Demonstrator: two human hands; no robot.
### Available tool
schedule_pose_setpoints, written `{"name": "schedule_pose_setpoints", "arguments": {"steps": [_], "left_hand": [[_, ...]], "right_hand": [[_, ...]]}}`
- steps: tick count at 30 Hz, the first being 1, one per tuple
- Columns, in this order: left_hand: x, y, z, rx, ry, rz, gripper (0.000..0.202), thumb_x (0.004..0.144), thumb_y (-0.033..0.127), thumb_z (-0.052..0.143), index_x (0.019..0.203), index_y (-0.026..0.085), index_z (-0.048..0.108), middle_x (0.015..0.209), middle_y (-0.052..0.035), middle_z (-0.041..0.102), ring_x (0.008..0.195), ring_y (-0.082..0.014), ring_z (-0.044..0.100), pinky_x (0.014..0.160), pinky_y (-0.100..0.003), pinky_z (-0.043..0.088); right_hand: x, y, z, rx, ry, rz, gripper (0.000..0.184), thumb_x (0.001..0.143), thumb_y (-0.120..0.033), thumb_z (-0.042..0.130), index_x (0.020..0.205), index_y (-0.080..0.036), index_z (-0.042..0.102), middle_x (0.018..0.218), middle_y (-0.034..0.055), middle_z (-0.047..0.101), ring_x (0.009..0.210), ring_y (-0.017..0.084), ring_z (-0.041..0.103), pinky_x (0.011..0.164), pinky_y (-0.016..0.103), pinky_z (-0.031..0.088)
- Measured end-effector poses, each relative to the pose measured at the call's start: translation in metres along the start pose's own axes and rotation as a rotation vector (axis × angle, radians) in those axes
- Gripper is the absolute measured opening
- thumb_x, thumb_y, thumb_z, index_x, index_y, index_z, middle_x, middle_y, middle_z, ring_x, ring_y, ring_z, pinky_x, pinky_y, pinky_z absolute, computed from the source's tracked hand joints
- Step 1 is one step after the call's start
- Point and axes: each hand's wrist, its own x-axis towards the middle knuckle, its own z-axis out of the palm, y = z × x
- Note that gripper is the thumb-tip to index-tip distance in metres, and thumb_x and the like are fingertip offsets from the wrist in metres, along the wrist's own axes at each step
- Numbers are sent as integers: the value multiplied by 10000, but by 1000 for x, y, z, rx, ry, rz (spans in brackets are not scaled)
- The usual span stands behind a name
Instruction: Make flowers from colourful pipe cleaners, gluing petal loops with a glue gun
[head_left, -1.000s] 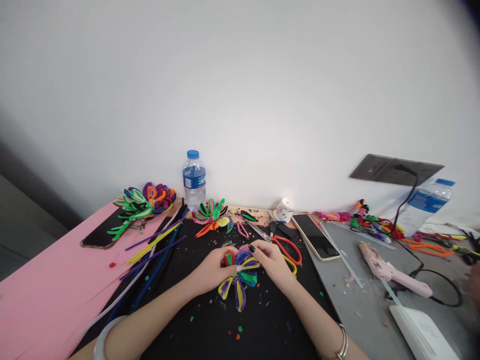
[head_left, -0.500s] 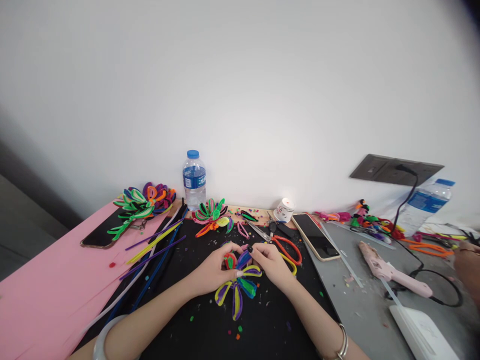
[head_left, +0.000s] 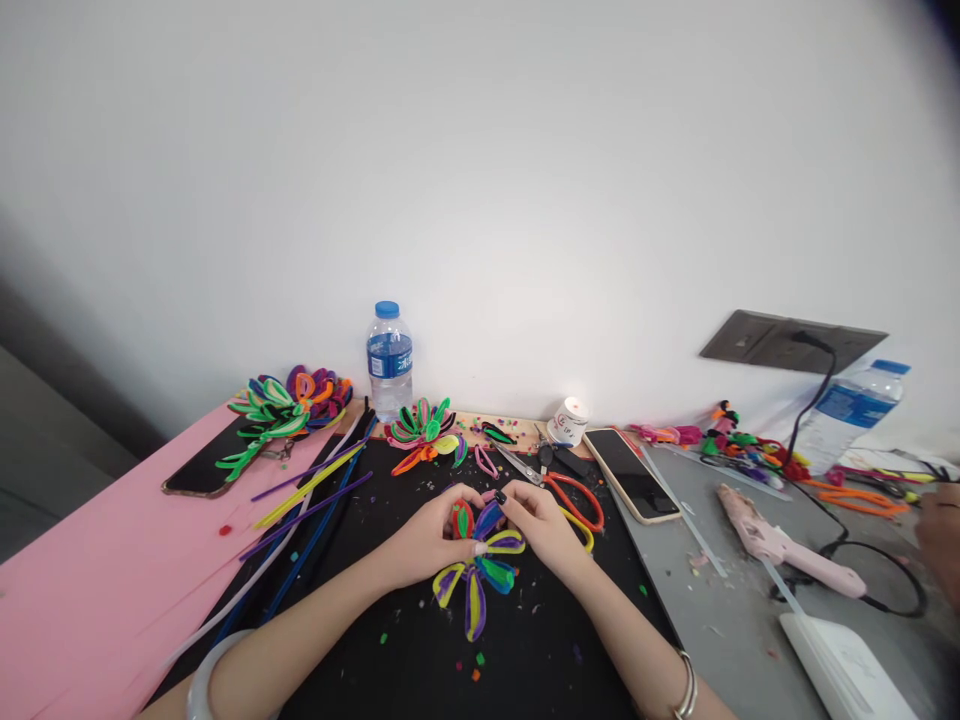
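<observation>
Between my two hands is a pipe-cleaner flower (head_left: 475, 600) with petals in yellow, purple, green, blue and red. My left hand (head_left: 431, 535) pinches it from the left, thumb lying across its centre and fingers curled behind. From the right, my right hand (head_left: 544, 525) pinches the top of the flower near the blue petal, thumb and index finger together. The fingertips of both hands nearly meet there, and part of the flower's back is hidden. Orange-handled scissors (head_left: 574, 497) lie just beyond my right hand. Another pipe-cleaner flower (head_left: 427, 428) rests beyond my left hand.
A water bottle (head_left: 389, 365) and a paper cup (head_left: 568, 422) stand by the wall. Loose pipe cleaners (head_left: 307, 495) and a dark phone (head_left: 206, 465) lie left. To the right are a light-edged phone (head_left: 634, 475), a pink glue gun (head_left: 795, 550) and another person's hand (head_left: 937, 535).
The flower has turned slightly in my fingers, and its red-and-green petal now shows more upright. Both hands keep nearly the same place. The other person's hand at right has shifted a little.
</observation>
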Motion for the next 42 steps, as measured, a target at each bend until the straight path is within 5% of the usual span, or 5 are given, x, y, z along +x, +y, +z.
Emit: {"name": "schedule_pose_setpoints", "arguments": {"steps": [8,18,24,29,42], "left_hand": [[3,-10,-1,-108,10,49,396,699,365,696,951,179,454,765,29,487,656,-105,482,608,-219,389],[1,0,0,-135,-64,35,299,772,317,627,965,188,438,725,53,467,629,-86,471,594,-206,373],[-1,3,-3,91,-113,-29,338,768,276,606,1031,196,409,572,108,385,471,-57,309,448,-181,227],[-3,5,-3,307,-141,0,312,733,212,605,992,182,434,554,104,405,490,-73,349,453,-195,237],[0,-3,-3,104,-127,-70,360,767,286,594,1063,173,423,565,93,413,480,-69,288,448,-199,213]], "right_hand": [[1,1,-1,15,3,-67,245,839,-367,511,760,-163,620,642,-6,551,586,121,501,538,221,393],[1,-3,-2,50,13,-30,256,830,-387,505,751,-158,588,555,-37,474,460,85,381,433,203,286],[-3,-10,-4,-150,18,-183,163,812,-298,552,866,-185,656,805,32,612,666,138,526,581,238,411],[-7,-16,3,-212,-75,-258,155,767,-188,607,892,-224,691,886,31,630,797,161,563,714,264,441],[-6,-17,5,-103,-13,-105,153,790,-281,563,710,-179,645,741,20,640,716,159,575,640,245,435]]}}
